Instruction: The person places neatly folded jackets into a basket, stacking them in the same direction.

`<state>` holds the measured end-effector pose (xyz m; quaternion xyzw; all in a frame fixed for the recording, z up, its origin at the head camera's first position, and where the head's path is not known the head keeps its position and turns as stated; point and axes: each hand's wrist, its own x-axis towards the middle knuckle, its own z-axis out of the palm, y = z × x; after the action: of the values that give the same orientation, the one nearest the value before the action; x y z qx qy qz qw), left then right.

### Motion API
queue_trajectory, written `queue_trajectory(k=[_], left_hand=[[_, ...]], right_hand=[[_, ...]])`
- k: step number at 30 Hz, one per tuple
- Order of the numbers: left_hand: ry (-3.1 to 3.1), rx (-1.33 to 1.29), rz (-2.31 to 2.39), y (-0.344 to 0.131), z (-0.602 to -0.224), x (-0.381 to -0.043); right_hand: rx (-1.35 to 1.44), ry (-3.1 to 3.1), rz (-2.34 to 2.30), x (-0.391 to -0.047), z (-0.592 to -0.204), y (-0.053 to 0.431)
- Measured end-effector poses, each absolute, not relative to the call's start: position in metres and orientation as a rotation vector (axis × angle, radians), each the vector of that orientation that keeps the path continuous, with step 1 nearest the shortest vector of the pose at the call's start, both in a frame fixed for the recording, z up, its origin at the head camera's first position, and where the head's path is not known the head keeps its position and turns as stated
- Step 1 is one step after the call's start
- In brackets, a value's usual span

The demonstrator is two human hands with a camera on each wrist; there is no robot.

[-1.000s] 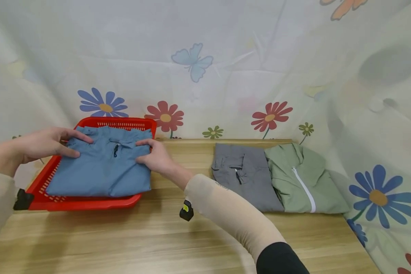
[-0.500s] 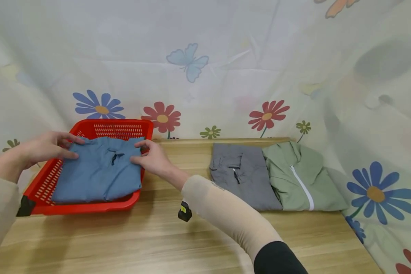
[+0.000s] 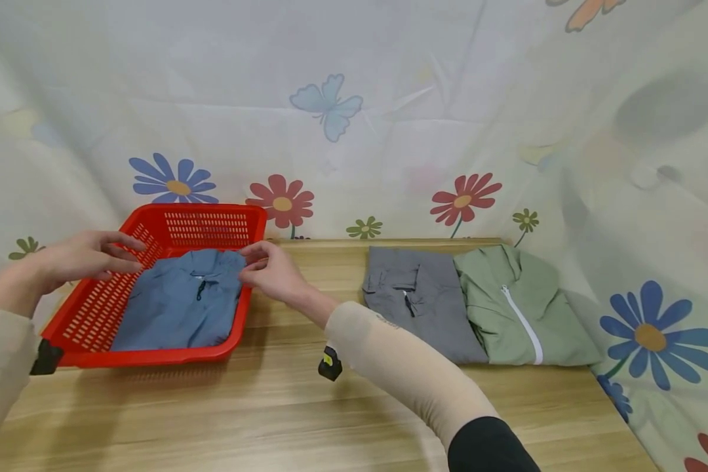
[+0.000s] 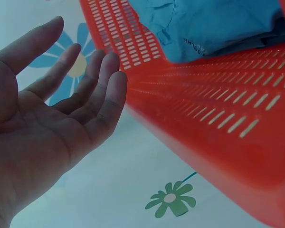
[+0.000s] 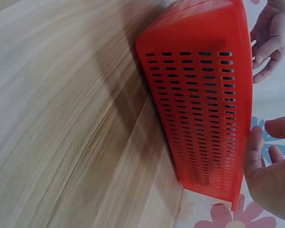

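A folded blue jacket (image 3: 177, 305) with a dark zipper pull lies inside the red plastic basket (image 3: 147, 357), nearer its right side. Over the basket's left rim hovers my left hand (image 3: 88, 259); in the left wrist view its fingers are loosely bent and hold nothing, apart from the jacket (image 4: 199, 28). My right hand (image 3: 277, 272) is at the right rim, its fingertips close to the jacket's upper right corner. In the right wrist view the thumb of that hand (image 5: 273, 175) lies right at the basket's rim, with nothing gripped.
On the right of the wooden table (image 3: 259, 413) lie a folded grey garment (image 3: 421, 308) and a folded green jacket (image 3: 525, 308) with a white zipper, side by side. A flower-print curtain (image 3: 354, 170) hangs behind. The basket has a black corner piece (image 3: 46, 357) at its front left.
The blue jacket has gone down into the basket, and both hands have let go of it. The left hand has drawn slightly away, while the right stays near the rim.
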<state>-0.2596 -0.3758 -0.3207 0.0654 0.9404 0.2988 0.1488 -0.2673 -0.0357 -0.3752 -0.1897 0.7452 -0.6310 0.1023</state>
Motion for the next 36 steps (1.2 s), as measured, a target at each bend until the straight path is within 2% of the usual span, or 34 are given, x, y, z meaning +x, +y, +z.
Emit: queue_trajectory(k=[11, 24, 30, 36], left_hand=[[2.750, 0.237, 0.772, -0.348, -0.320, -0.257], [2.539, 0.604, 0.799, -0.274, -0.325, -0.242], [2.477, 0.611, 0.614, -0.247, -0.332, -0.237], [2.376, 0.508, 0.365, -0.235, -0.345, -0.241]], right_hand=[[-0.615, 2.229, -1.826, -0.264, -0.377, -0.016], [-0.634, 2.263, -1.753, -0.264, -0.387, 0.010], [-0.602, 2.283, -1.729, -0.268, -0.391, 0.025], [-0.600, 2.315, -1.700, -0.273, -0.393, 0.043]])
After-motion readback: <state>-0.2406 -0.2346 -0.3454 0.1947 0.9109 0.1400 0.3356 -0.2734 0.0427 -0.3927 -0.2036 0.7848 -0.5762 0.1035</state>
